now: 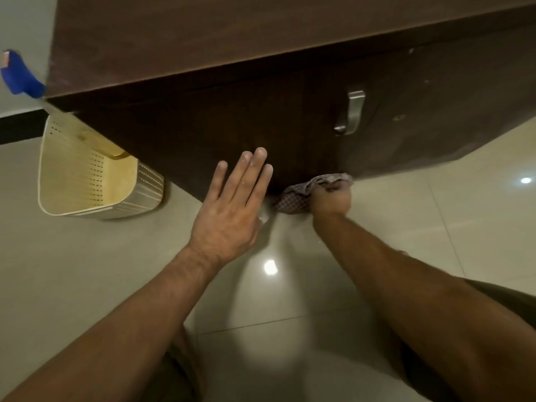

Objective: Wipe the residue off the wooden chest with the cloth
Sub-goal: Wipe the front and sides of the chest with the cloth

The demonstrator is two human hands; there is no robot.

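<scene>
Right hand (330, 200) clenched round checked cloth (293, 195), cloth touching bottom edge of wooden chest (261, 117) at floor (406, 216) level. Left hand (232, 204) flat, fingers straight, grasping nothing. Likely risk: cloth slipping onto floor, leaving residue behind.

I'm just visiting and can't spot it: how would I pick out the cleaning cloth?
Find the big dark wooden chest across the top and follow its front down to the pale tiled floor. There the right hand grips a bunched cloth against the bottom edge. It is the only soft, small-patterned thing, unlike the cream basket at the left.
</scene>
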